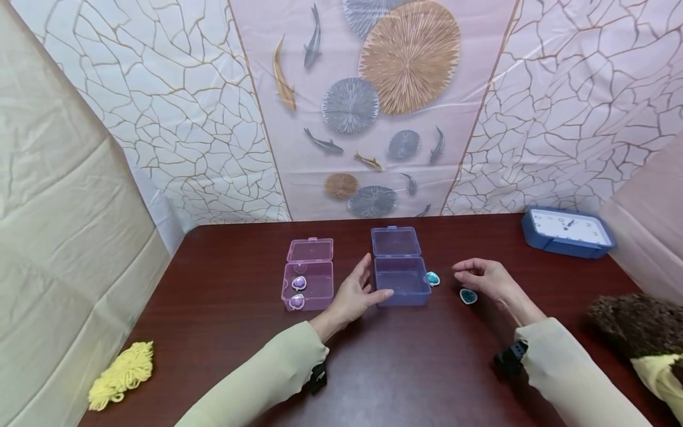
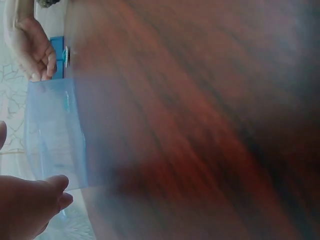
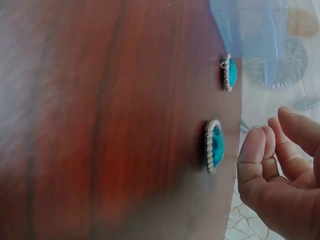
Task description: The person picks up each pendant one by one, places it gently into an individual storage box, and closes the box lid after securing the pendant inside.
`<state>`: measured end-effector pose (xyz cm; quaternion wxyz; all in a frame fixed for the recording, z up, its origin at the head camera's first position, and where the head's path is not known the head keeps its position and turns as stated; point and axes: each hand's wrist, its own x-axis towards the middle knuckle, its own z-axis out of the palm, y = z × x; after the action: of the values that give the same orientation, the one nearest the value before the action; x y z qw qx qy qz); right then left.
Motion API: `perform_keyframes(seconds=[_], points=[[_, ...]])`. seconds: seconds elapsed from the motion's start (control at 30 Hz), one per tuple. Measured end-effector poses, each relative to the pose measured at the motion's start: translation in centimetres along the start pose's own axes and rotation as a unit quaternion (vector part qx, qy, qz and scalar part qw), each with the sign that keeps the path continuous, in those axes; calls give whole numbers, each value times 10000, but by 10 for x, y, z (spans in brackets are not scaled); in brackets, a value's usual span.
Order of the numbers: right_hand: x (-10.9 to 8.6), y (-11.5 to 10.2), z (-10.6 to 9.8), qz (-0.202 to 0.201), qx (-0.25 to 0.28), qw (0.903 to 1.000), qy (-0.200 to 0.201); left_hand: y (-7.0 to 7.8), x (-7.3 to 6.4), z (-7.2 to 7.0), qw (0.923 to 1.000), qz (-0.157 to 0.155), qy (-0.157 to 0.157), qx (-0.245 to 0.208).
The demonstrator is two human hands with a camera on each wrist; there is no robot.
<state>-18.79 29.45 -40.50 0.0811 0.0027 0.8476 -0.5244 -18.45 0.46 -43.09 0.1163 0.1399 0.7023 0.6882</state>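
My left hand (image 1: 352,296) is at the left side of a clear blue plastic box (image 1: 401,299), fingers fairly straight and thumb reaching over its front rim. The box's lid (image 1: 396,242) is tipped back. In the left wrist view, the thumb (image 2: 57,184) overlaps the box's near corner. My right hand (image 1: 488,280) hovers with loosely bent fingers and nothing between them. Just below it on the table lies a dark teal gem (image 1: 468,296) with a beaded silvery border. A lighter turquoise gem (image 1: 433,279) lies against the box's right side.
Left of the blue box stands a lidded pink box (image 1: 320,302), open, with purple gems (image 1: 299,283) in it. A blue clock (image 1: 568,231) stands at the back right. Yellow yarn (image 1: 123,375) lies at the left; a brown fuzzy thing (image 1: 637,326) at the right.
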Motion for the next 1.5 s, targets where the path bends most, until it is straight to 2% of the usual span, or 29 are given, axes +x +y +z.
perform_keyframes(seconds=[0.3,0.53,0.93,1.23,1.37,1.5], points=[[-11,14,-9,37,-495,9988,17,-6,4,4,9998,86,122,-103],[-15,22,-8,-40,-924,9957,66,-8,3,6,9995,-45,130,-285],[-16,21,-5,-269,-1784,9834,185,-12,3,9,9989,81,65,-467],[-15,23,-9,-392,-1398,9893,-124,-13,4,9,9991,85,67,-406],[-13,21,-11,-499,-744,9957,-244,-13,4,9,9991,80,90,-395],[-9,6,-10,-709,-62,9971,-263,-12,4,10,9992,108,81,-381]])
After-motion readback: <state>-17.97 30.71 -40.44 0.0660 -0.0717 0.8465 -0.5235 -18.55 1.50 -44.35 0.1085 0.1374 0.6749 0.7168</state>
